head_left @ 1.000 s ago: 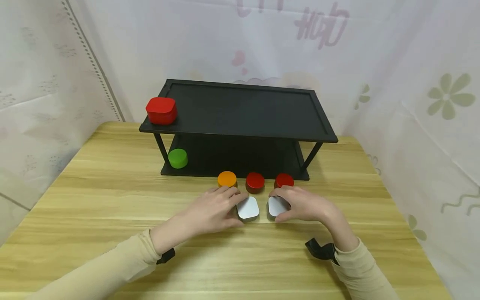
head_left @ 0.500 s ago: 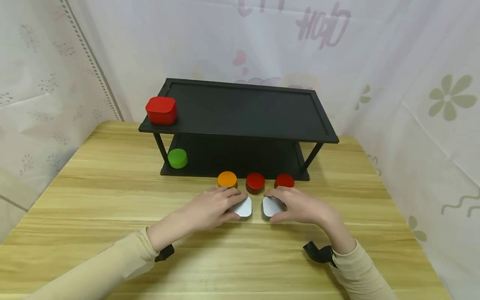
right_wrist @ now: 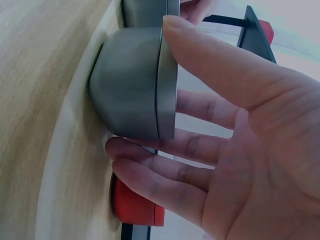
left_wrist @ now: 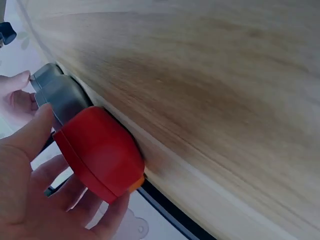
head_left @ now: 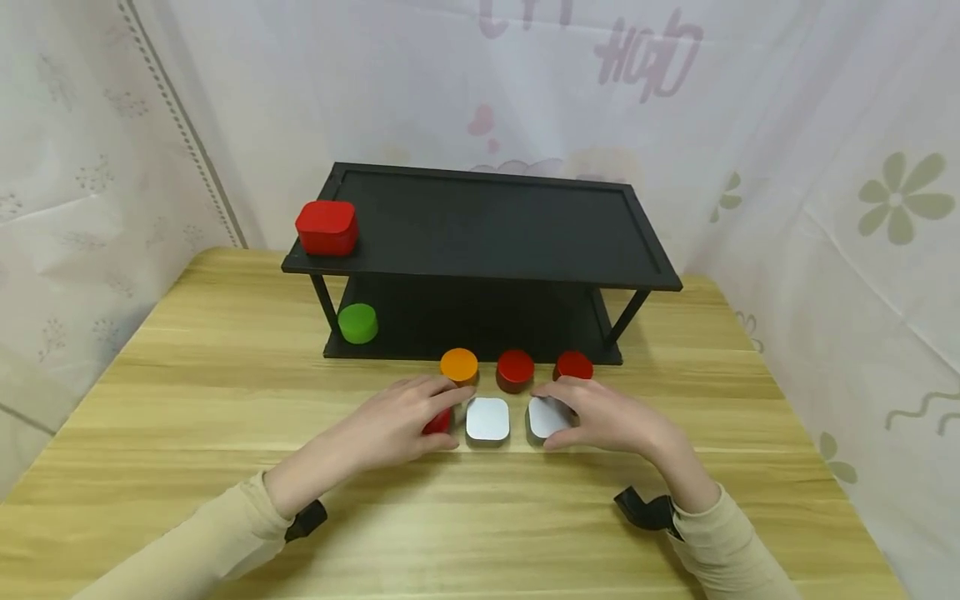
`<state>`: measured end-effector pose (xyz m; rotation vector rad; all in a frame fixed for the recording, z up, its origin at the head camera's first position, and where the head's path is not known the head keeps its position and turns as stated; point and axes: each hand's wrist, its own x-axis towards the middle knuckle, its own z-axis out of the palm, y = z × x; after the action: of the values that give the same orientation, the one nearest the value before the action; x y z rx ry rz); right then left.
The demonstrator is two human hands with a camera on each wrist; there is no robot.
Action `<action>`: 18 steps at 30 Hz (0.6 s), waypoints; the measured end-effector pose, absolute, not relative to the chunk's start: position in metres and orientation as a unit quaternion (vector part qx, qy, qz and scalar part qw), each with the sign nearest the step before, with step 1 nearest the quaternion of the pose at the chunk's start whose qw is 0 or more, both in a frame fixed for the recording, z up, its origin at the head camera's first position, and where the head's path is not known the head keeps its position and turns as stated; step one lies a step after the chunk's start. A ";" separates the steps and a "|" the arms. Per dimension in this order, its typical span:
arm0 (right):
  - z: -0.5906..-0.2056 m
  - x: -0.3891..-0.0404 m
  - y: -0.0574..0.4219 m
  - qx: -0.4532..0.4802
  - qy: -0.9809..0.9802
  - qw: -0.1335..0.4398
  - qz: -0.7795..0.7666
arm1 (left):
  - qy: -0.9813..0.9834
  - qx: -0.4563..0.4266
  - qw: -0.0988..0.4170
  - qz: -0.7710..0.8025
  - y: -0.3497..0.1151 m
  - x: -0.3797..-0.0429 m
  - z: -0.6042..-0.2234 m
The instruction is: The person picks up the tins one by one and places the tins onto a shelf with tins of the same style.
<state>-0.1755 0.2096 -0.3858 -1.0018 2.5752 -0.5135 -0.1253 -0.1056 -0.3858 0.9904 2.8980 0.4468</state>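
Note:
In the head view my left hand [head_left: 390, 425] is curled around a red rounded-square box [head_left: 437, 422], which it mostly covers. The left wrist view shows this red lidded box [left_wrist: 102, 150] between my thumb and fingers. Just right of it stands a silver-grey rounded-square box [head_left: 487, 419], touched by neither hand. My right hand [head_left: 618, 418] holds a second silver-grey box [head_left: 547, 417] between thumb and fingers. Up close, that grey box [right_wrist: 132, 85] sits on the table, my thumb at its lid edge. Behind this row stand an orange round box [head_left: 459, 366] and red round boxes [head_left: 515, 370].
A black two-tier shelf [head_left: 487, 225] stands at the back of the wooden table [head_left: 465, 533]. On its upper tier, at left, sits a red rounded-square box [head_left: 327, 227]. A green round box [head_left: 357, 323] stands on the lower tier at left. Printed cloth hangs behind.
Both grey boxes shifted slightly left with my hands. My left hand then let go of its grey box and moved left onto the red box, which now shows. My right hand stays at its grey box.

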 end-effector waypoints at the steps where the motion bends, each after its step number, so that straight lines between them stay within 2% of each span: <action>1: -0.386 -0.176 0.212 -0.352 0.904 0.163 -0.182 | 0.936 0.319 0.015 0.150 -0.106 -0.124 -0.386; 8: -0.385 -0.173 0.235 -0.355 0.901 0.127 -0.214 | 0.928 0.335 -0.067 0.147 -0.119 -0.115 -0.382; 14: -0.390 -0.164 0.243 -0.354 0.905 0.059 -0.229 | 0.925 0.329 -0.129 0.140 -0.152 -0.106 -0.384; 18: -0.397 -0.162 0.243 -0.348 0.902 0.025 -0.256 | 0.945 0.268 -0.129 0.135 -0.177 -0.102 -0.390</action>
<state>-0.1617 0.2426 -0.3969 -1.0751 2.7881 -0.7923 -0.1017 -0.1770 -0.3895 0.9198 3.2404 0.4638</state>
